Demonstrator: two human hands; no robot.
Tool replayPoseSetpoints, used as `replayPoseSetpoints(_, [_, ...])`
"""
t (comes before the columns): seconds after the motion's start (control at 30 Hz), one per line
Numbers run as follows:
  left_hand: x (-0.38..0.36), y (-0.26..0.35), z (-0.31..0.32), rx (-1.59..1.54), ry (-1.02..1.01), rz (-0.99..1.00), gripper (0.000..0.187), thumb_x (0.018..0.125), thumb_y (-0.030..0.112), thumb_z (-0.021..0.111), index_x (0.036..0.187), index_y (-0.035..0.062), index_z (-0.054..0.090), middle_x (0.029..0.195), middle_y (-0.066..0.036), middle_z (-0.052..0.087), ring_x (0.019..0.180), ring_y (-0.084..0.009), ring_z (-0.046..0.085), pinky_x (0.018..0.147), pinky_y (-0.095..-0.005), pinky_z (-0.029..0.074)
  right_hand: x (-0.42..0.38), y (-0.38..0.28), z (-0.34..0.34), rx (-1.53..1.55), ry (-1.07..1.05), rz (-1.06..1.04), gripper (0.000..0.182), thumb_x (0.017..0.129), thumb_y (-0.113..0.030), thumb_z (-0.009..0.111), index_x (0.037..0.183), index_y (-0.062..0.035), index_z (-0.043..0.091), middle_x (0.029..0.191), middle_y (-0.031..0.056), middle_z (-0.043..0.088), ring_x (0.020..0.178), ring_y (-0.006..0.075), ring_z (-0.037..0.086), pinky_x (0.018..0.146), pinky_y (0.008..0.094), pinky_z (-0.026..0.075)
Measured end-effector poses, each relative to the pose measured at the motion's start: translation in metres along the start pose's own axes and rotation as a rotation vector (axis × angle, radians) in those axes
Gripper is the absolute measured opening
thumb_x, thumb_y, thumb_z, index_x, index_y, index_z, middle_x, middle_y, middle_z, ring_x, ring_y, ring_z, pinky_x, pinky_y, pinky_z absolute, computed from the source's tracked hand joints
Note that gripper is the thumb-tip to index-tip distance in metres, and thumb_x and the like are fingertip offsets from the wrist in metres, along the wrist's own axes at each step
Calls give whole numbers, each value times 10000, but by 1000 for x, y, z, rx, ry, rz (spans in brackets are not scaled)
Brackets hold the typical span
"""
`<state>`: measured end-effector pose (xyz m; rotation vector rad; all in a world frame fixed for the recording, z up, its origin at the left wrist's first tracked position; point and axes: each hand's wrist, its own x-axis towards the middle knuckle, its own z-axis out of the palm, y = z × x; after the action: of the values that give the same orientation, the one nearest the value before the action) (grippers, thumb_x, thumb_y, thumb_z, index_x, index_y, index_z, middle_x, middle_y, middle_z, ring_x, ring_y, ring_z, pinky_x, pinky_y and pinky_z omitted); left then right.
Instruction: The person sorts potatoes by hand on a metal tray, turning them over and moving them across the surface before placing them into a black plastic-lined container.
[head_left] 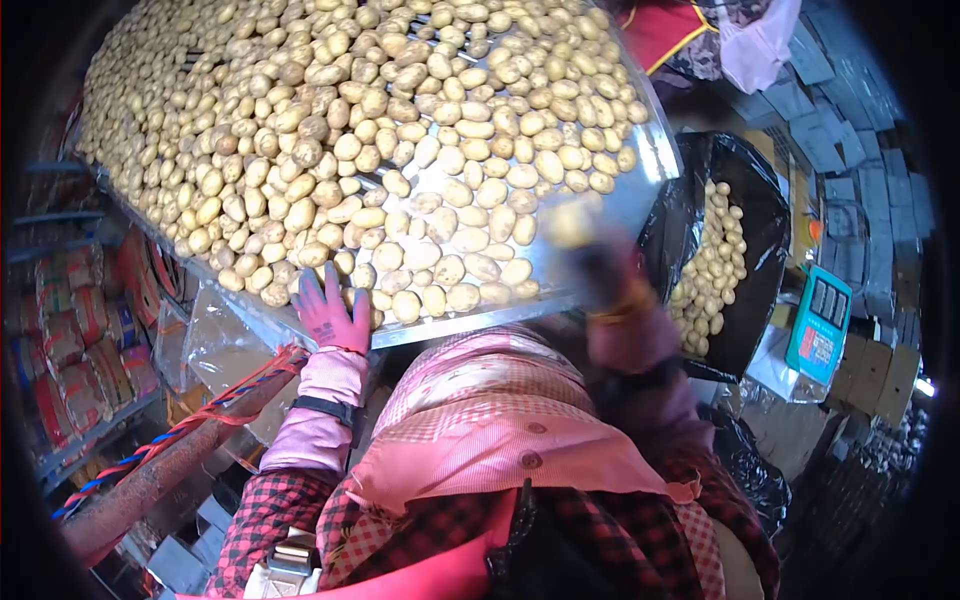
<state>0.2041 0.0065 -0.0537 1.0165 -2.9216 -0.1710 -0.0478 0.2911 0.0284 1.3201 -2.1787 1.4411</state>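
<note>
Many potatoes (300, 155) cover a shiny metal table (530, 306), thickest at the left and more scattered near its right side. At the front edge, my left hand (333, 312), in a pink glove with dark fingers, rests with its fingers spread against the nearest potatoes. My gloved right hand (597, 268) is smeared by motion over the table's front right part. A blurred yellow potato (573, 222) shows at its fingertips and appears to be held there. The exact position of those fingers cannot be made out.
Right of the table stands a box lined with a black bag (762, 215), with potatoes inside. A teal scale display (820, 322) is beyond it. A rope-wrapped pole (170, 470) runs along my left. Cartons (868, 375) are at the right; filled sacks (75, 345) are stacked at the left.
</note>
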Motion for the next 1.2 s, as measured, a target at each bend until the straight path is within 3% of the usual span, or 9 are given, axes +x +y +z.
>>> replayPoseSetpoints(0.13, [-3,9,10,-119,41,52,769,847,378,668,1498,109,360,1509,-352,239,1374,-530,267,1143,-579,217,-42,47,-141,-260,537,693,337,1022,-306,498,1206,-41,595,1062,65,638,905,162,575,794,326,474])
replayPoseSetpoints(0.23, [-2,4,13,-187,137,97,753,849,377,664,1489,103,377,1506,-339,258,1363,-522,285,1135,-581,225,-74,64,-144,596,891,1163,344,1021,-298,497,1199,-17,587,1136,89,633,1028,199,579,904,359,473])
replayPoseSetpoints(0.33, [3,-2,7,-150,205,73,722,840,366,661,1453,68,422,1479,-291,334,1351,-485,320,1129,-592,221,-69,85,-64,42,-109,509,395,979,-267,568,1297,-33,564,1185,105,628,971,178,645,679,251,515])
replayPoseSetpoints(0.5, [4,-7,14,-81,206,31,705,860,353,645,1464,74,412,1480,-267,369,1346,-452,347,1139,-566,222,53,101,83,-527,-667,786,791,784,-648,618,1278,-32,590,1252,218,624,1126,367,611,968,442,464])
replayPoseSetpoints(0.6, [4,-8,11,-95,155,1,700,859,344,643,1457,60,412,1475,-276,371,1357,-442,344,1149,-561,209,78,116,104,-589,-940,753,689,826,-554,643,1282,-41,588,1236,194,644,1121,332,629,915,430,503])
replayPoseSetpoints(0.7, [6,-8,11,-146,189,7,675,836,356,655,1414,64,464,1423,-275,418,1319,-443,392,1130,-600,222,20,148,91,600,-563,1027,527,898,-308,661,1325,-20,549,1238,147,645,1089,272,651,818,383,549])
replayPoseSetpoints(0.87, [5,-3,6,-117,139,-6,684,873,338,630,1459,61,413,1463,-259,394,1345,-431,371,1140,-571,217,7,61,64,1329,-227,956,605,913,-34,621,1469,-55,384,1326,117,532,1133,225,594,929,351,536])
replayPoseSetpoints(1.07, [5,-7,13,-117,116,-9,716,853,374,632,1453,53,410,1460,-264,386,1355,-432,356,1138,-607,201,-27,120,-62,-17,-212,552,333,965,-159,570,1284,-65,547,1140,87,611,1004,169,615,827,298,533])
replayPoseSetpoints(1.2, [6,-6,13,-99,97,-25,721,848,377,639,1446,45,412,1463,-267,382,1358,-435,353,1134,-608,206,-13,70,-179,-536,534,566,416,914,-181,607,1293,-23,544,1128,165,628,1012,256,610,902,351,499])
